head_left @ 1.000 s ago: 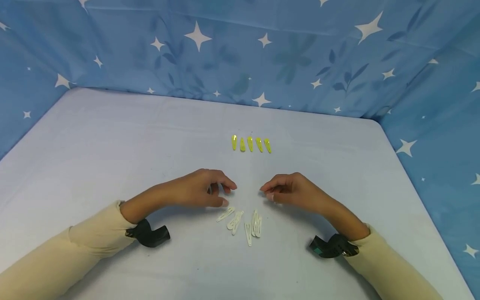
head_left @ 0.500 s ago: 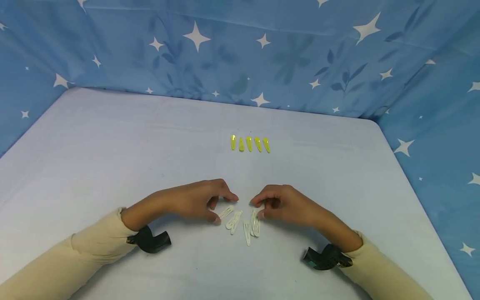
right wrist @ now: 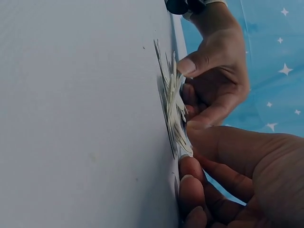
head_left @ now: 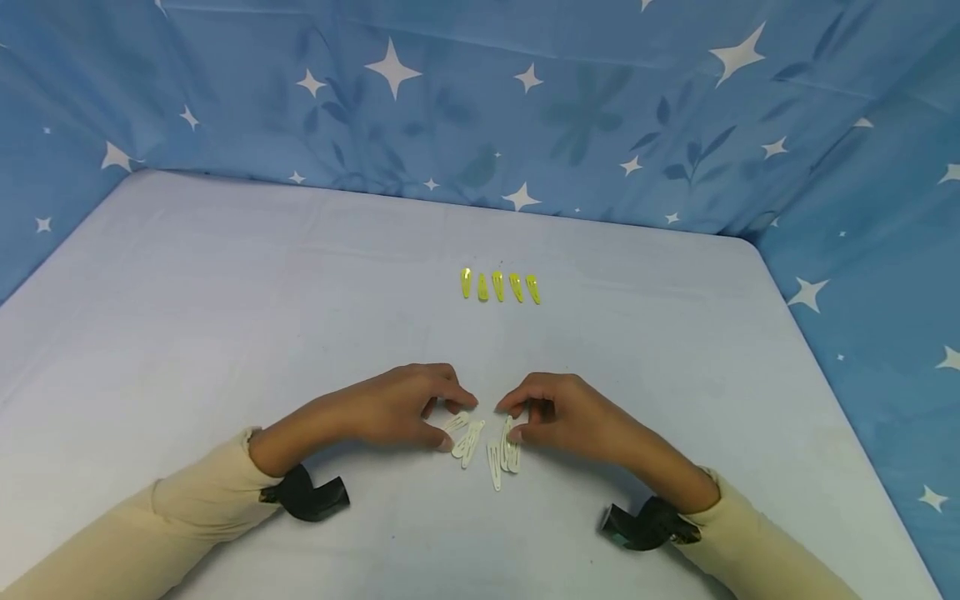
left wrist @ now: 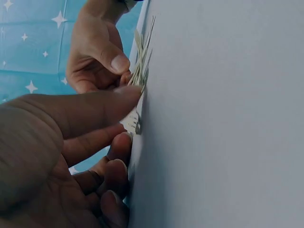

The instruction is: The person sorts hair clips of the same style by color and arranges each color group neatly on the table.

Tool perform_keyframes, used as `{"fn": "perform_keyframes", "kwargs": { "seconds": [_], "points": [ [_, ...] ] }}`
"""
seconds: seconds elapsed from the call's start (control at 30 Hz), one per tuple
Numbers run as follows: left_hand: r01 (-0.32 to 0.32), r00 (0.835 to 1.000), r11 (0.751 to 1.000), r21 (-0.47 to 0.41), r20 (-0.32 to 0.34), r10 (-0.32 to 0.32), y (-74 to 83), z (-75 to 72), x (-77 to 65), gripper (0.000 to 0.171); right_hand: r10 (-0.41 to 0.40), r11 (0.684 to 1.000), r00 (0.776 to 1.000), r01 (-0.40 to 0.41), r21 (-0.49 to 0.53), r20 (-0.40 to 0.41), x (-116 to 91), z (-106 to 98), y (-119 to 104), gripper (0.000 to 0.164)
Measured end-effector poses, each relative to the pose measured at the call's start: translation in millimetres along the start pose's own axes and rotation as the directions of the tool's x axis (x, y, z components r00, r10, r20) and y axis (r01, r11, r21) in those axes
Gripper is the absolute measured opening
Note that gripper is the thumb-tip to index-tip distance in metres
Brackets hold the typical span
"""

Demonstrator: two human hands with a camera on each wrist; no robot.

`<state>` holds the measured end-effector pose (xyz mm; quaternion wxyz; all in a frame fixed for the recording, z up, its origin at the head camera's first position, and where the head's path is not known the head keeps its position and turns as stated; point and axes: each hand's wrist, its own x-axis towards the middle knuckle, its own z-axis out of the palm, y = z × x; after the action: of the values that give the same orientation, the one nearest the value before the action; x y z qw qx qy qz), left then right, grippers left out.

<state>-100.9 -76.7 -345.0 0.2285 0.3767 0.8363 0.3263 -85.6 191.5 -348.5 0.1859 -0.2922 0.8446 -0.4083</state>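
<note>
Several cream snap hair clips lie in a loose group on the white table. At the group's left side, my left hand has its thumb and index finger spread around the nearest clips, with the thumb tip at their edge. Opposite it, my right hand rests its thumb on the upper part of the right-hand clips, its index finger just beyond them. The right wrist view shows the pile of clips lying on the table between both hands' fingertips. I see no clip lifted. The other fingertips are partly hidden.
Farther back, several yellow snap hair clips lie in a row, one turned the other way. The white table ends at a blue curtain with star prints. Black wrist cameras sit below both wrists.
Both hands have come down and nearer to me, onto the cream clips, with the right hand also moving left. The clips look unmoved, and the yellow row is unchanged.
</note>
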Motion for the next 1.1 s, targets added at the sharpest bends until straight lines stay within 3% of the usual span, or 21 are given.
{"fn": "perform_keyframes", "kwargs": {
  "seconds": [0.4,0.73,1.1],
  "points": [
    [-0.013,1.000,1.000,0.022,-0.025,0.013,-0.1,2.8,1.0,0.030,0.038,0.998,0.999,-0.039,-0.057,-0.027,1.5,7.7,-4.2,0.026],
    [-0.039,0.997,0.999,-0.022,-0.062,0.038,-2.7,2.5,0.7,0.013,0.026,0.997,0.999,-0.028,-0.074,-0.024,2.3,9.4,-4.8,0.026],
    [-0.007,0.990,0.992,-0.124,-0.141,-0.010,-7.0,1.7,3.1,0.003,0.037,0.997,0.999,-0.039,-0.072,-0.030,1.4,8.4,-6.4,0.019]
  ]
}}
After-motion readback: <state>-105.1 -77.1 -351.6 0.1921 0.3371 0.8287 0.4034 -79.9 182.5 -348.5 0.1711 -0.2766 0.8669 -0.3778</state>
